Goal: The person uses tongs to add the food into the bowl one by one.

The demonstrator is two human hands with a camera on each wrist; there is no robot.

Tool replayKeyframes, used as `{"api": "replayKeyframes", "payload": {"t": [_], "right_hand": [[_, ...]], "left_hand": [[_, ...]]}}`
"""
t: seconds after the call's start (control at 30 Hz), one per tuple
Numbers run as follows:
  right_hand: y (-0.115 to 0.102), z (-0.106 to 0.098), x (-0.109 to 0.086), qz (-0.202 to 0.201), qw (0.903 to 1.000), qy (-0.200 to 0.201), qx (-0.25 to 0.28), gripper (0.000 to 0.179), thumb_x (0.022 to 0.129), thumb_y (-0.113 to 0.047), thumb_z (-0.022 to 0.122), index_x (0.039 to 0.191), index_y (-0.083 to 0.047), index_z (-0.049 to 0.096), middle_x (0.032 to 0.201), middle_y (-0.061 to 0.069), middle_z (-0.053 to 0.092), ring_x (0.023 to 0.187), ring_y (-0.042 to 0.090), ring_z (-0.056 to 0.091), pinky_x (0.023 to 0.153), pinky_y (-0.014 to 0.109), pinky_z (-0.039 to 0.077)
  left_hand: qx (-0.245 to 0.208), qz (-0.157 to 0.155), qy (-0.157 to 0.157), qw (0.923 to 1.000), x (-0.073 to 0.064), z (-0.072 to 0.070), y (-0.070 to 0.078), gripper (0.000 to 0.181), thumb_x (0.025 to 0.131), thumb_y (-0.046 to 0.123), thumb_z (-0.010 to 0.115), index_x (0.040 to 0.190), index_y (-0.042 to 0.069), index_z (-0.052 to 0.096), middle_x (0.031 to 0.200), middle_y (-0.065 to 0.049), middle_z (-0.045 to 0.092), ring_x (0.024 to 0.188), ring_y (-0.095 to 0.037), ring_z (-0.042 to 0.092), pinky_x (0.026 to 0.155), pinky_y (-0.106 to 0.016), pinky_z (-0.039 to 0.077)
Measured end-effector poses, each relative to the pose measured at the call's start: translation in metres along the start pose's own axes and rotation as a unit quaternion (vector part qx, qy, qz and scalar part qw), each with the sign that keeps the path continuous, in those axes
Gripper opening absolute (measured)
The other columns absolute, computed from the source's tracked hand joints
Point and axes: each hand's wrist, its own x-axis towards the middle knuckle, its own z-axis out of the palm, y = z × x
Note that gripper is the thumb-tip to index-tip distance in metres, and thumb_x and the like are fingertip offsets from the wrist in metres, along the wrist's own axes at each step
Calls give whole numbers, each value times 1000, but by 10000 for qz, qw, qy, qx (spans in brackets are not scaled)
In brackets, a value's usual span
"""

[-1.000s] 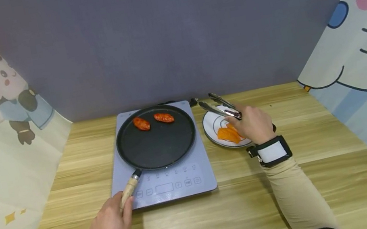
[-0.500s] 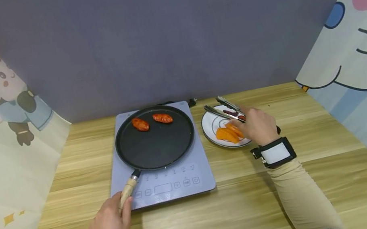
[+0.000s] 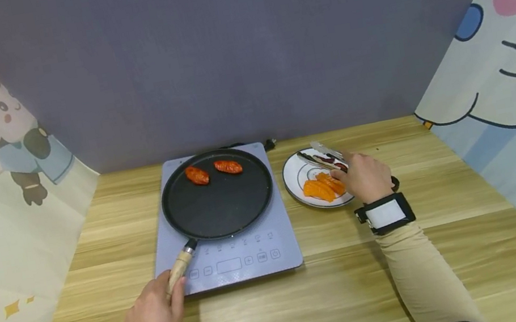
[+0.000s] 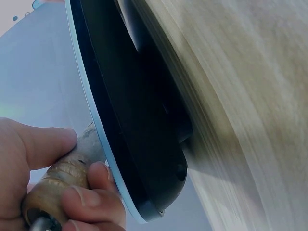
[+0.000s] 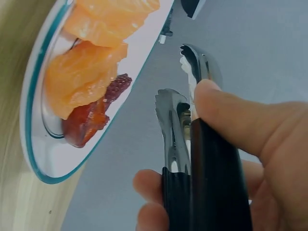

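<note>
My left hand [image 3: 151, 321] grips the wooden handle [image 3: 180, 266] of a round black frying pan [image 3: 219, 208]. Two glazed red-brown pieces, resembling chicken wings [image 3: 228, 167], lie toward the pan's back. In the left wrist view, thumb and fingers curl round the handle [image 4: 62, 183]. Metal tongs [image 5: 211, 168] with black grips are held in my right hand [image 3: 366, 176]; their tips stand apart with nothing between them. Below the tongs is a white plate [image 3: 295, 183] with a dark rim. It bears orange chunks [image 3: 318, 189] and dark red pieces [image 5: 84, 122], partly hidden by the tongs in the head view.
The pan stands on a pale induction cooker [image 3: 277, 241] with a touch panel along its front. A black cord plug [image 3: 269, 144] lies behind it. A grey partition [image 3: 239, 55] closes off the back of the wooden table [image 3: 316, 312], and printed cartoon sheets flank both sides.
My right hand has moved slightly right, and the tongs' tips have come lower over the plate and closer together. The left hand keeps its grip on the pan handle.
</note>
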Motion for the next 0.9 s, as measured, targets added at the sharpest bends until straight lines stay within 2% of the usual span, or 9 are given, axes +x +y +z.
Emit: {"api": "replayKeyframes", "payload": {"t": [0.2, 0.37, 0.47, 0.73, 0.9], "right_hand": [[5, 5, 3, 115, 9999, -45, -82, 55, 89, -44, 64, 129, -6, 59, 104, 25, 65, 69, 37, 60, 43, 41, 38], [7, 10, 5, 150, 9998, -59, -145, 41, 90, -41, 64, 110, -5, 65, 85, 21, 64, 61, 33, 56, 42, 40, 35], [9, 12, 6, 168, 9996, -120, -207, 39, 91, -41, 63, 104, -4, 64, 80, 19, 62, 59, 32, 55, 42, 39, 35], [11, 16, 6, 283, 9989, -207, -311, 44, 91, -40, 62, 116, -4, 65, 91, 24, 65, 67, 37, 60, 45, 44, 40], [12, 18, 7, 360, 9981, -169, -463, 42, 92, -38, 62, 118, -5, 65, 95, 25, 65, 72, 40, 61, 48, 48, 42]], "left_hand": [[-15, 9, -5, 10000, 0, 0, 0, 30, 89, 19, 67, 104, -7, 64, 66, -5, 51, 50, -14, 41, 40, -29, 30], [-25, -7, -5, 10000, 0, 0, 0, 30, 90, 20, 66, 104, -6, 64, 66, -4, 50, 49, -13, 40, 40, -29, 29], [-12, -26, -8, 10000, 0, 0, 0, 30, 90, 20, 66, 104, -6, 64, 66, -5, 51, 49, -13, 41, 40, -29, 30], [-21, 5, 19, 10000, 0, 0, 0, 29, 89, 20, 67, 103, -6, 65, 67, -6, 52, 50, -14, 42, 40, -29, 31], [-36, 29, 54, 10000, 0, 1, -1, 29, 89, 19, 67, 102, -6, 65, 67, -6, 53, 50, -14, 42, 40, -29, 31]]}}
